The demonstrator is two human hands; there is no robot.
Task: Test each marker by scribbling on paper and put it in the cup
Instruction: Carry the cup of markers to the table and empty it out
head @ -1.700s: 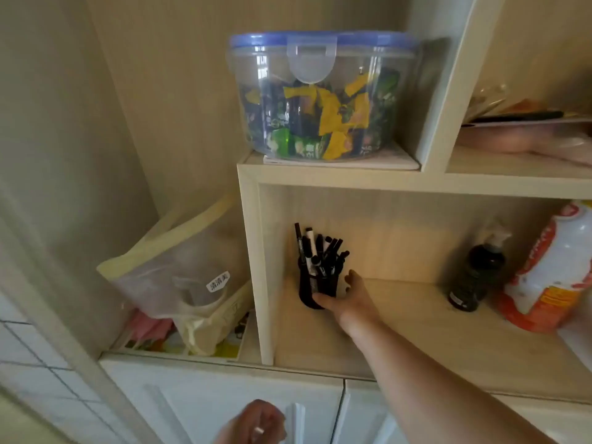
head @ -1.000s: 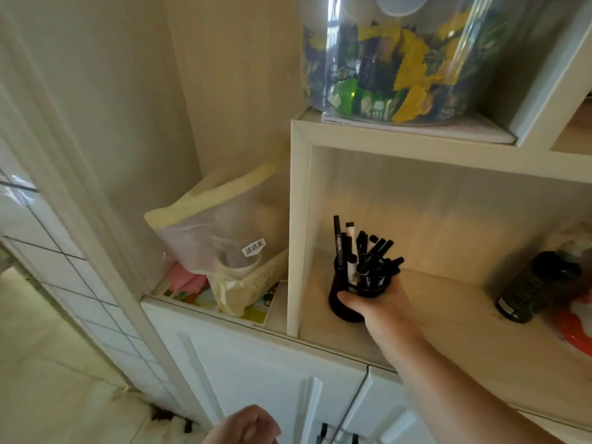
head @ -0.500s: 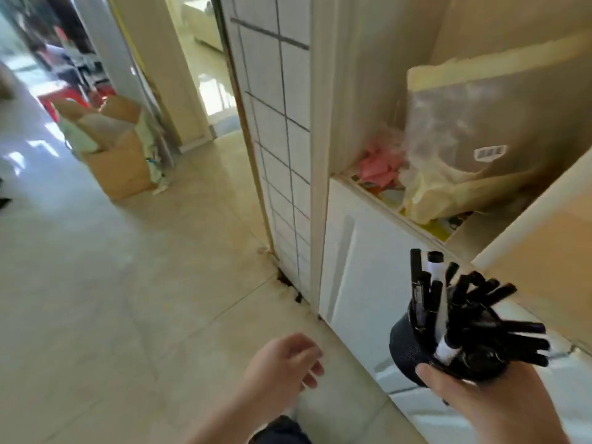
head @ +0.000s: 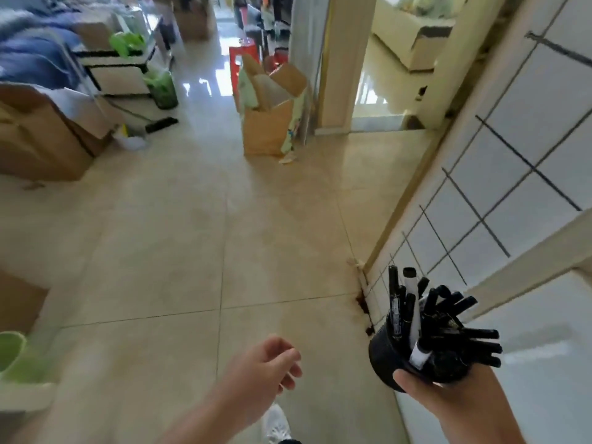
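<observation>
- I am grasping a black cup [head: 389,360] crammed with black markers [head: 445,318] in my right hand [head: 448,398], fingers curled under its base, low at the right of the head view.
- My left hand [head: 259,376] is hanging released and loosely curled, holding nothing, over the floor [head: 192,235].
- No paper is showing, so I judge the testing is not yet begun.
- The markers are fanning outward, some nearly level over the rim — a tilt or jolt could be spilling them onto the hard tiles.
- The grip is only cradling the cup from below, so a bump could be knocking it loose.
- A tiled wall [head: 480,193] is standing just beside my right hand; its corner is the nearest edge to clip.
- Open floor is lying ahead and to the left — cardboard boxes [head: 41,139] and a brown paper bag [head: 269,123] are sitting well apart, further off.
</observation>
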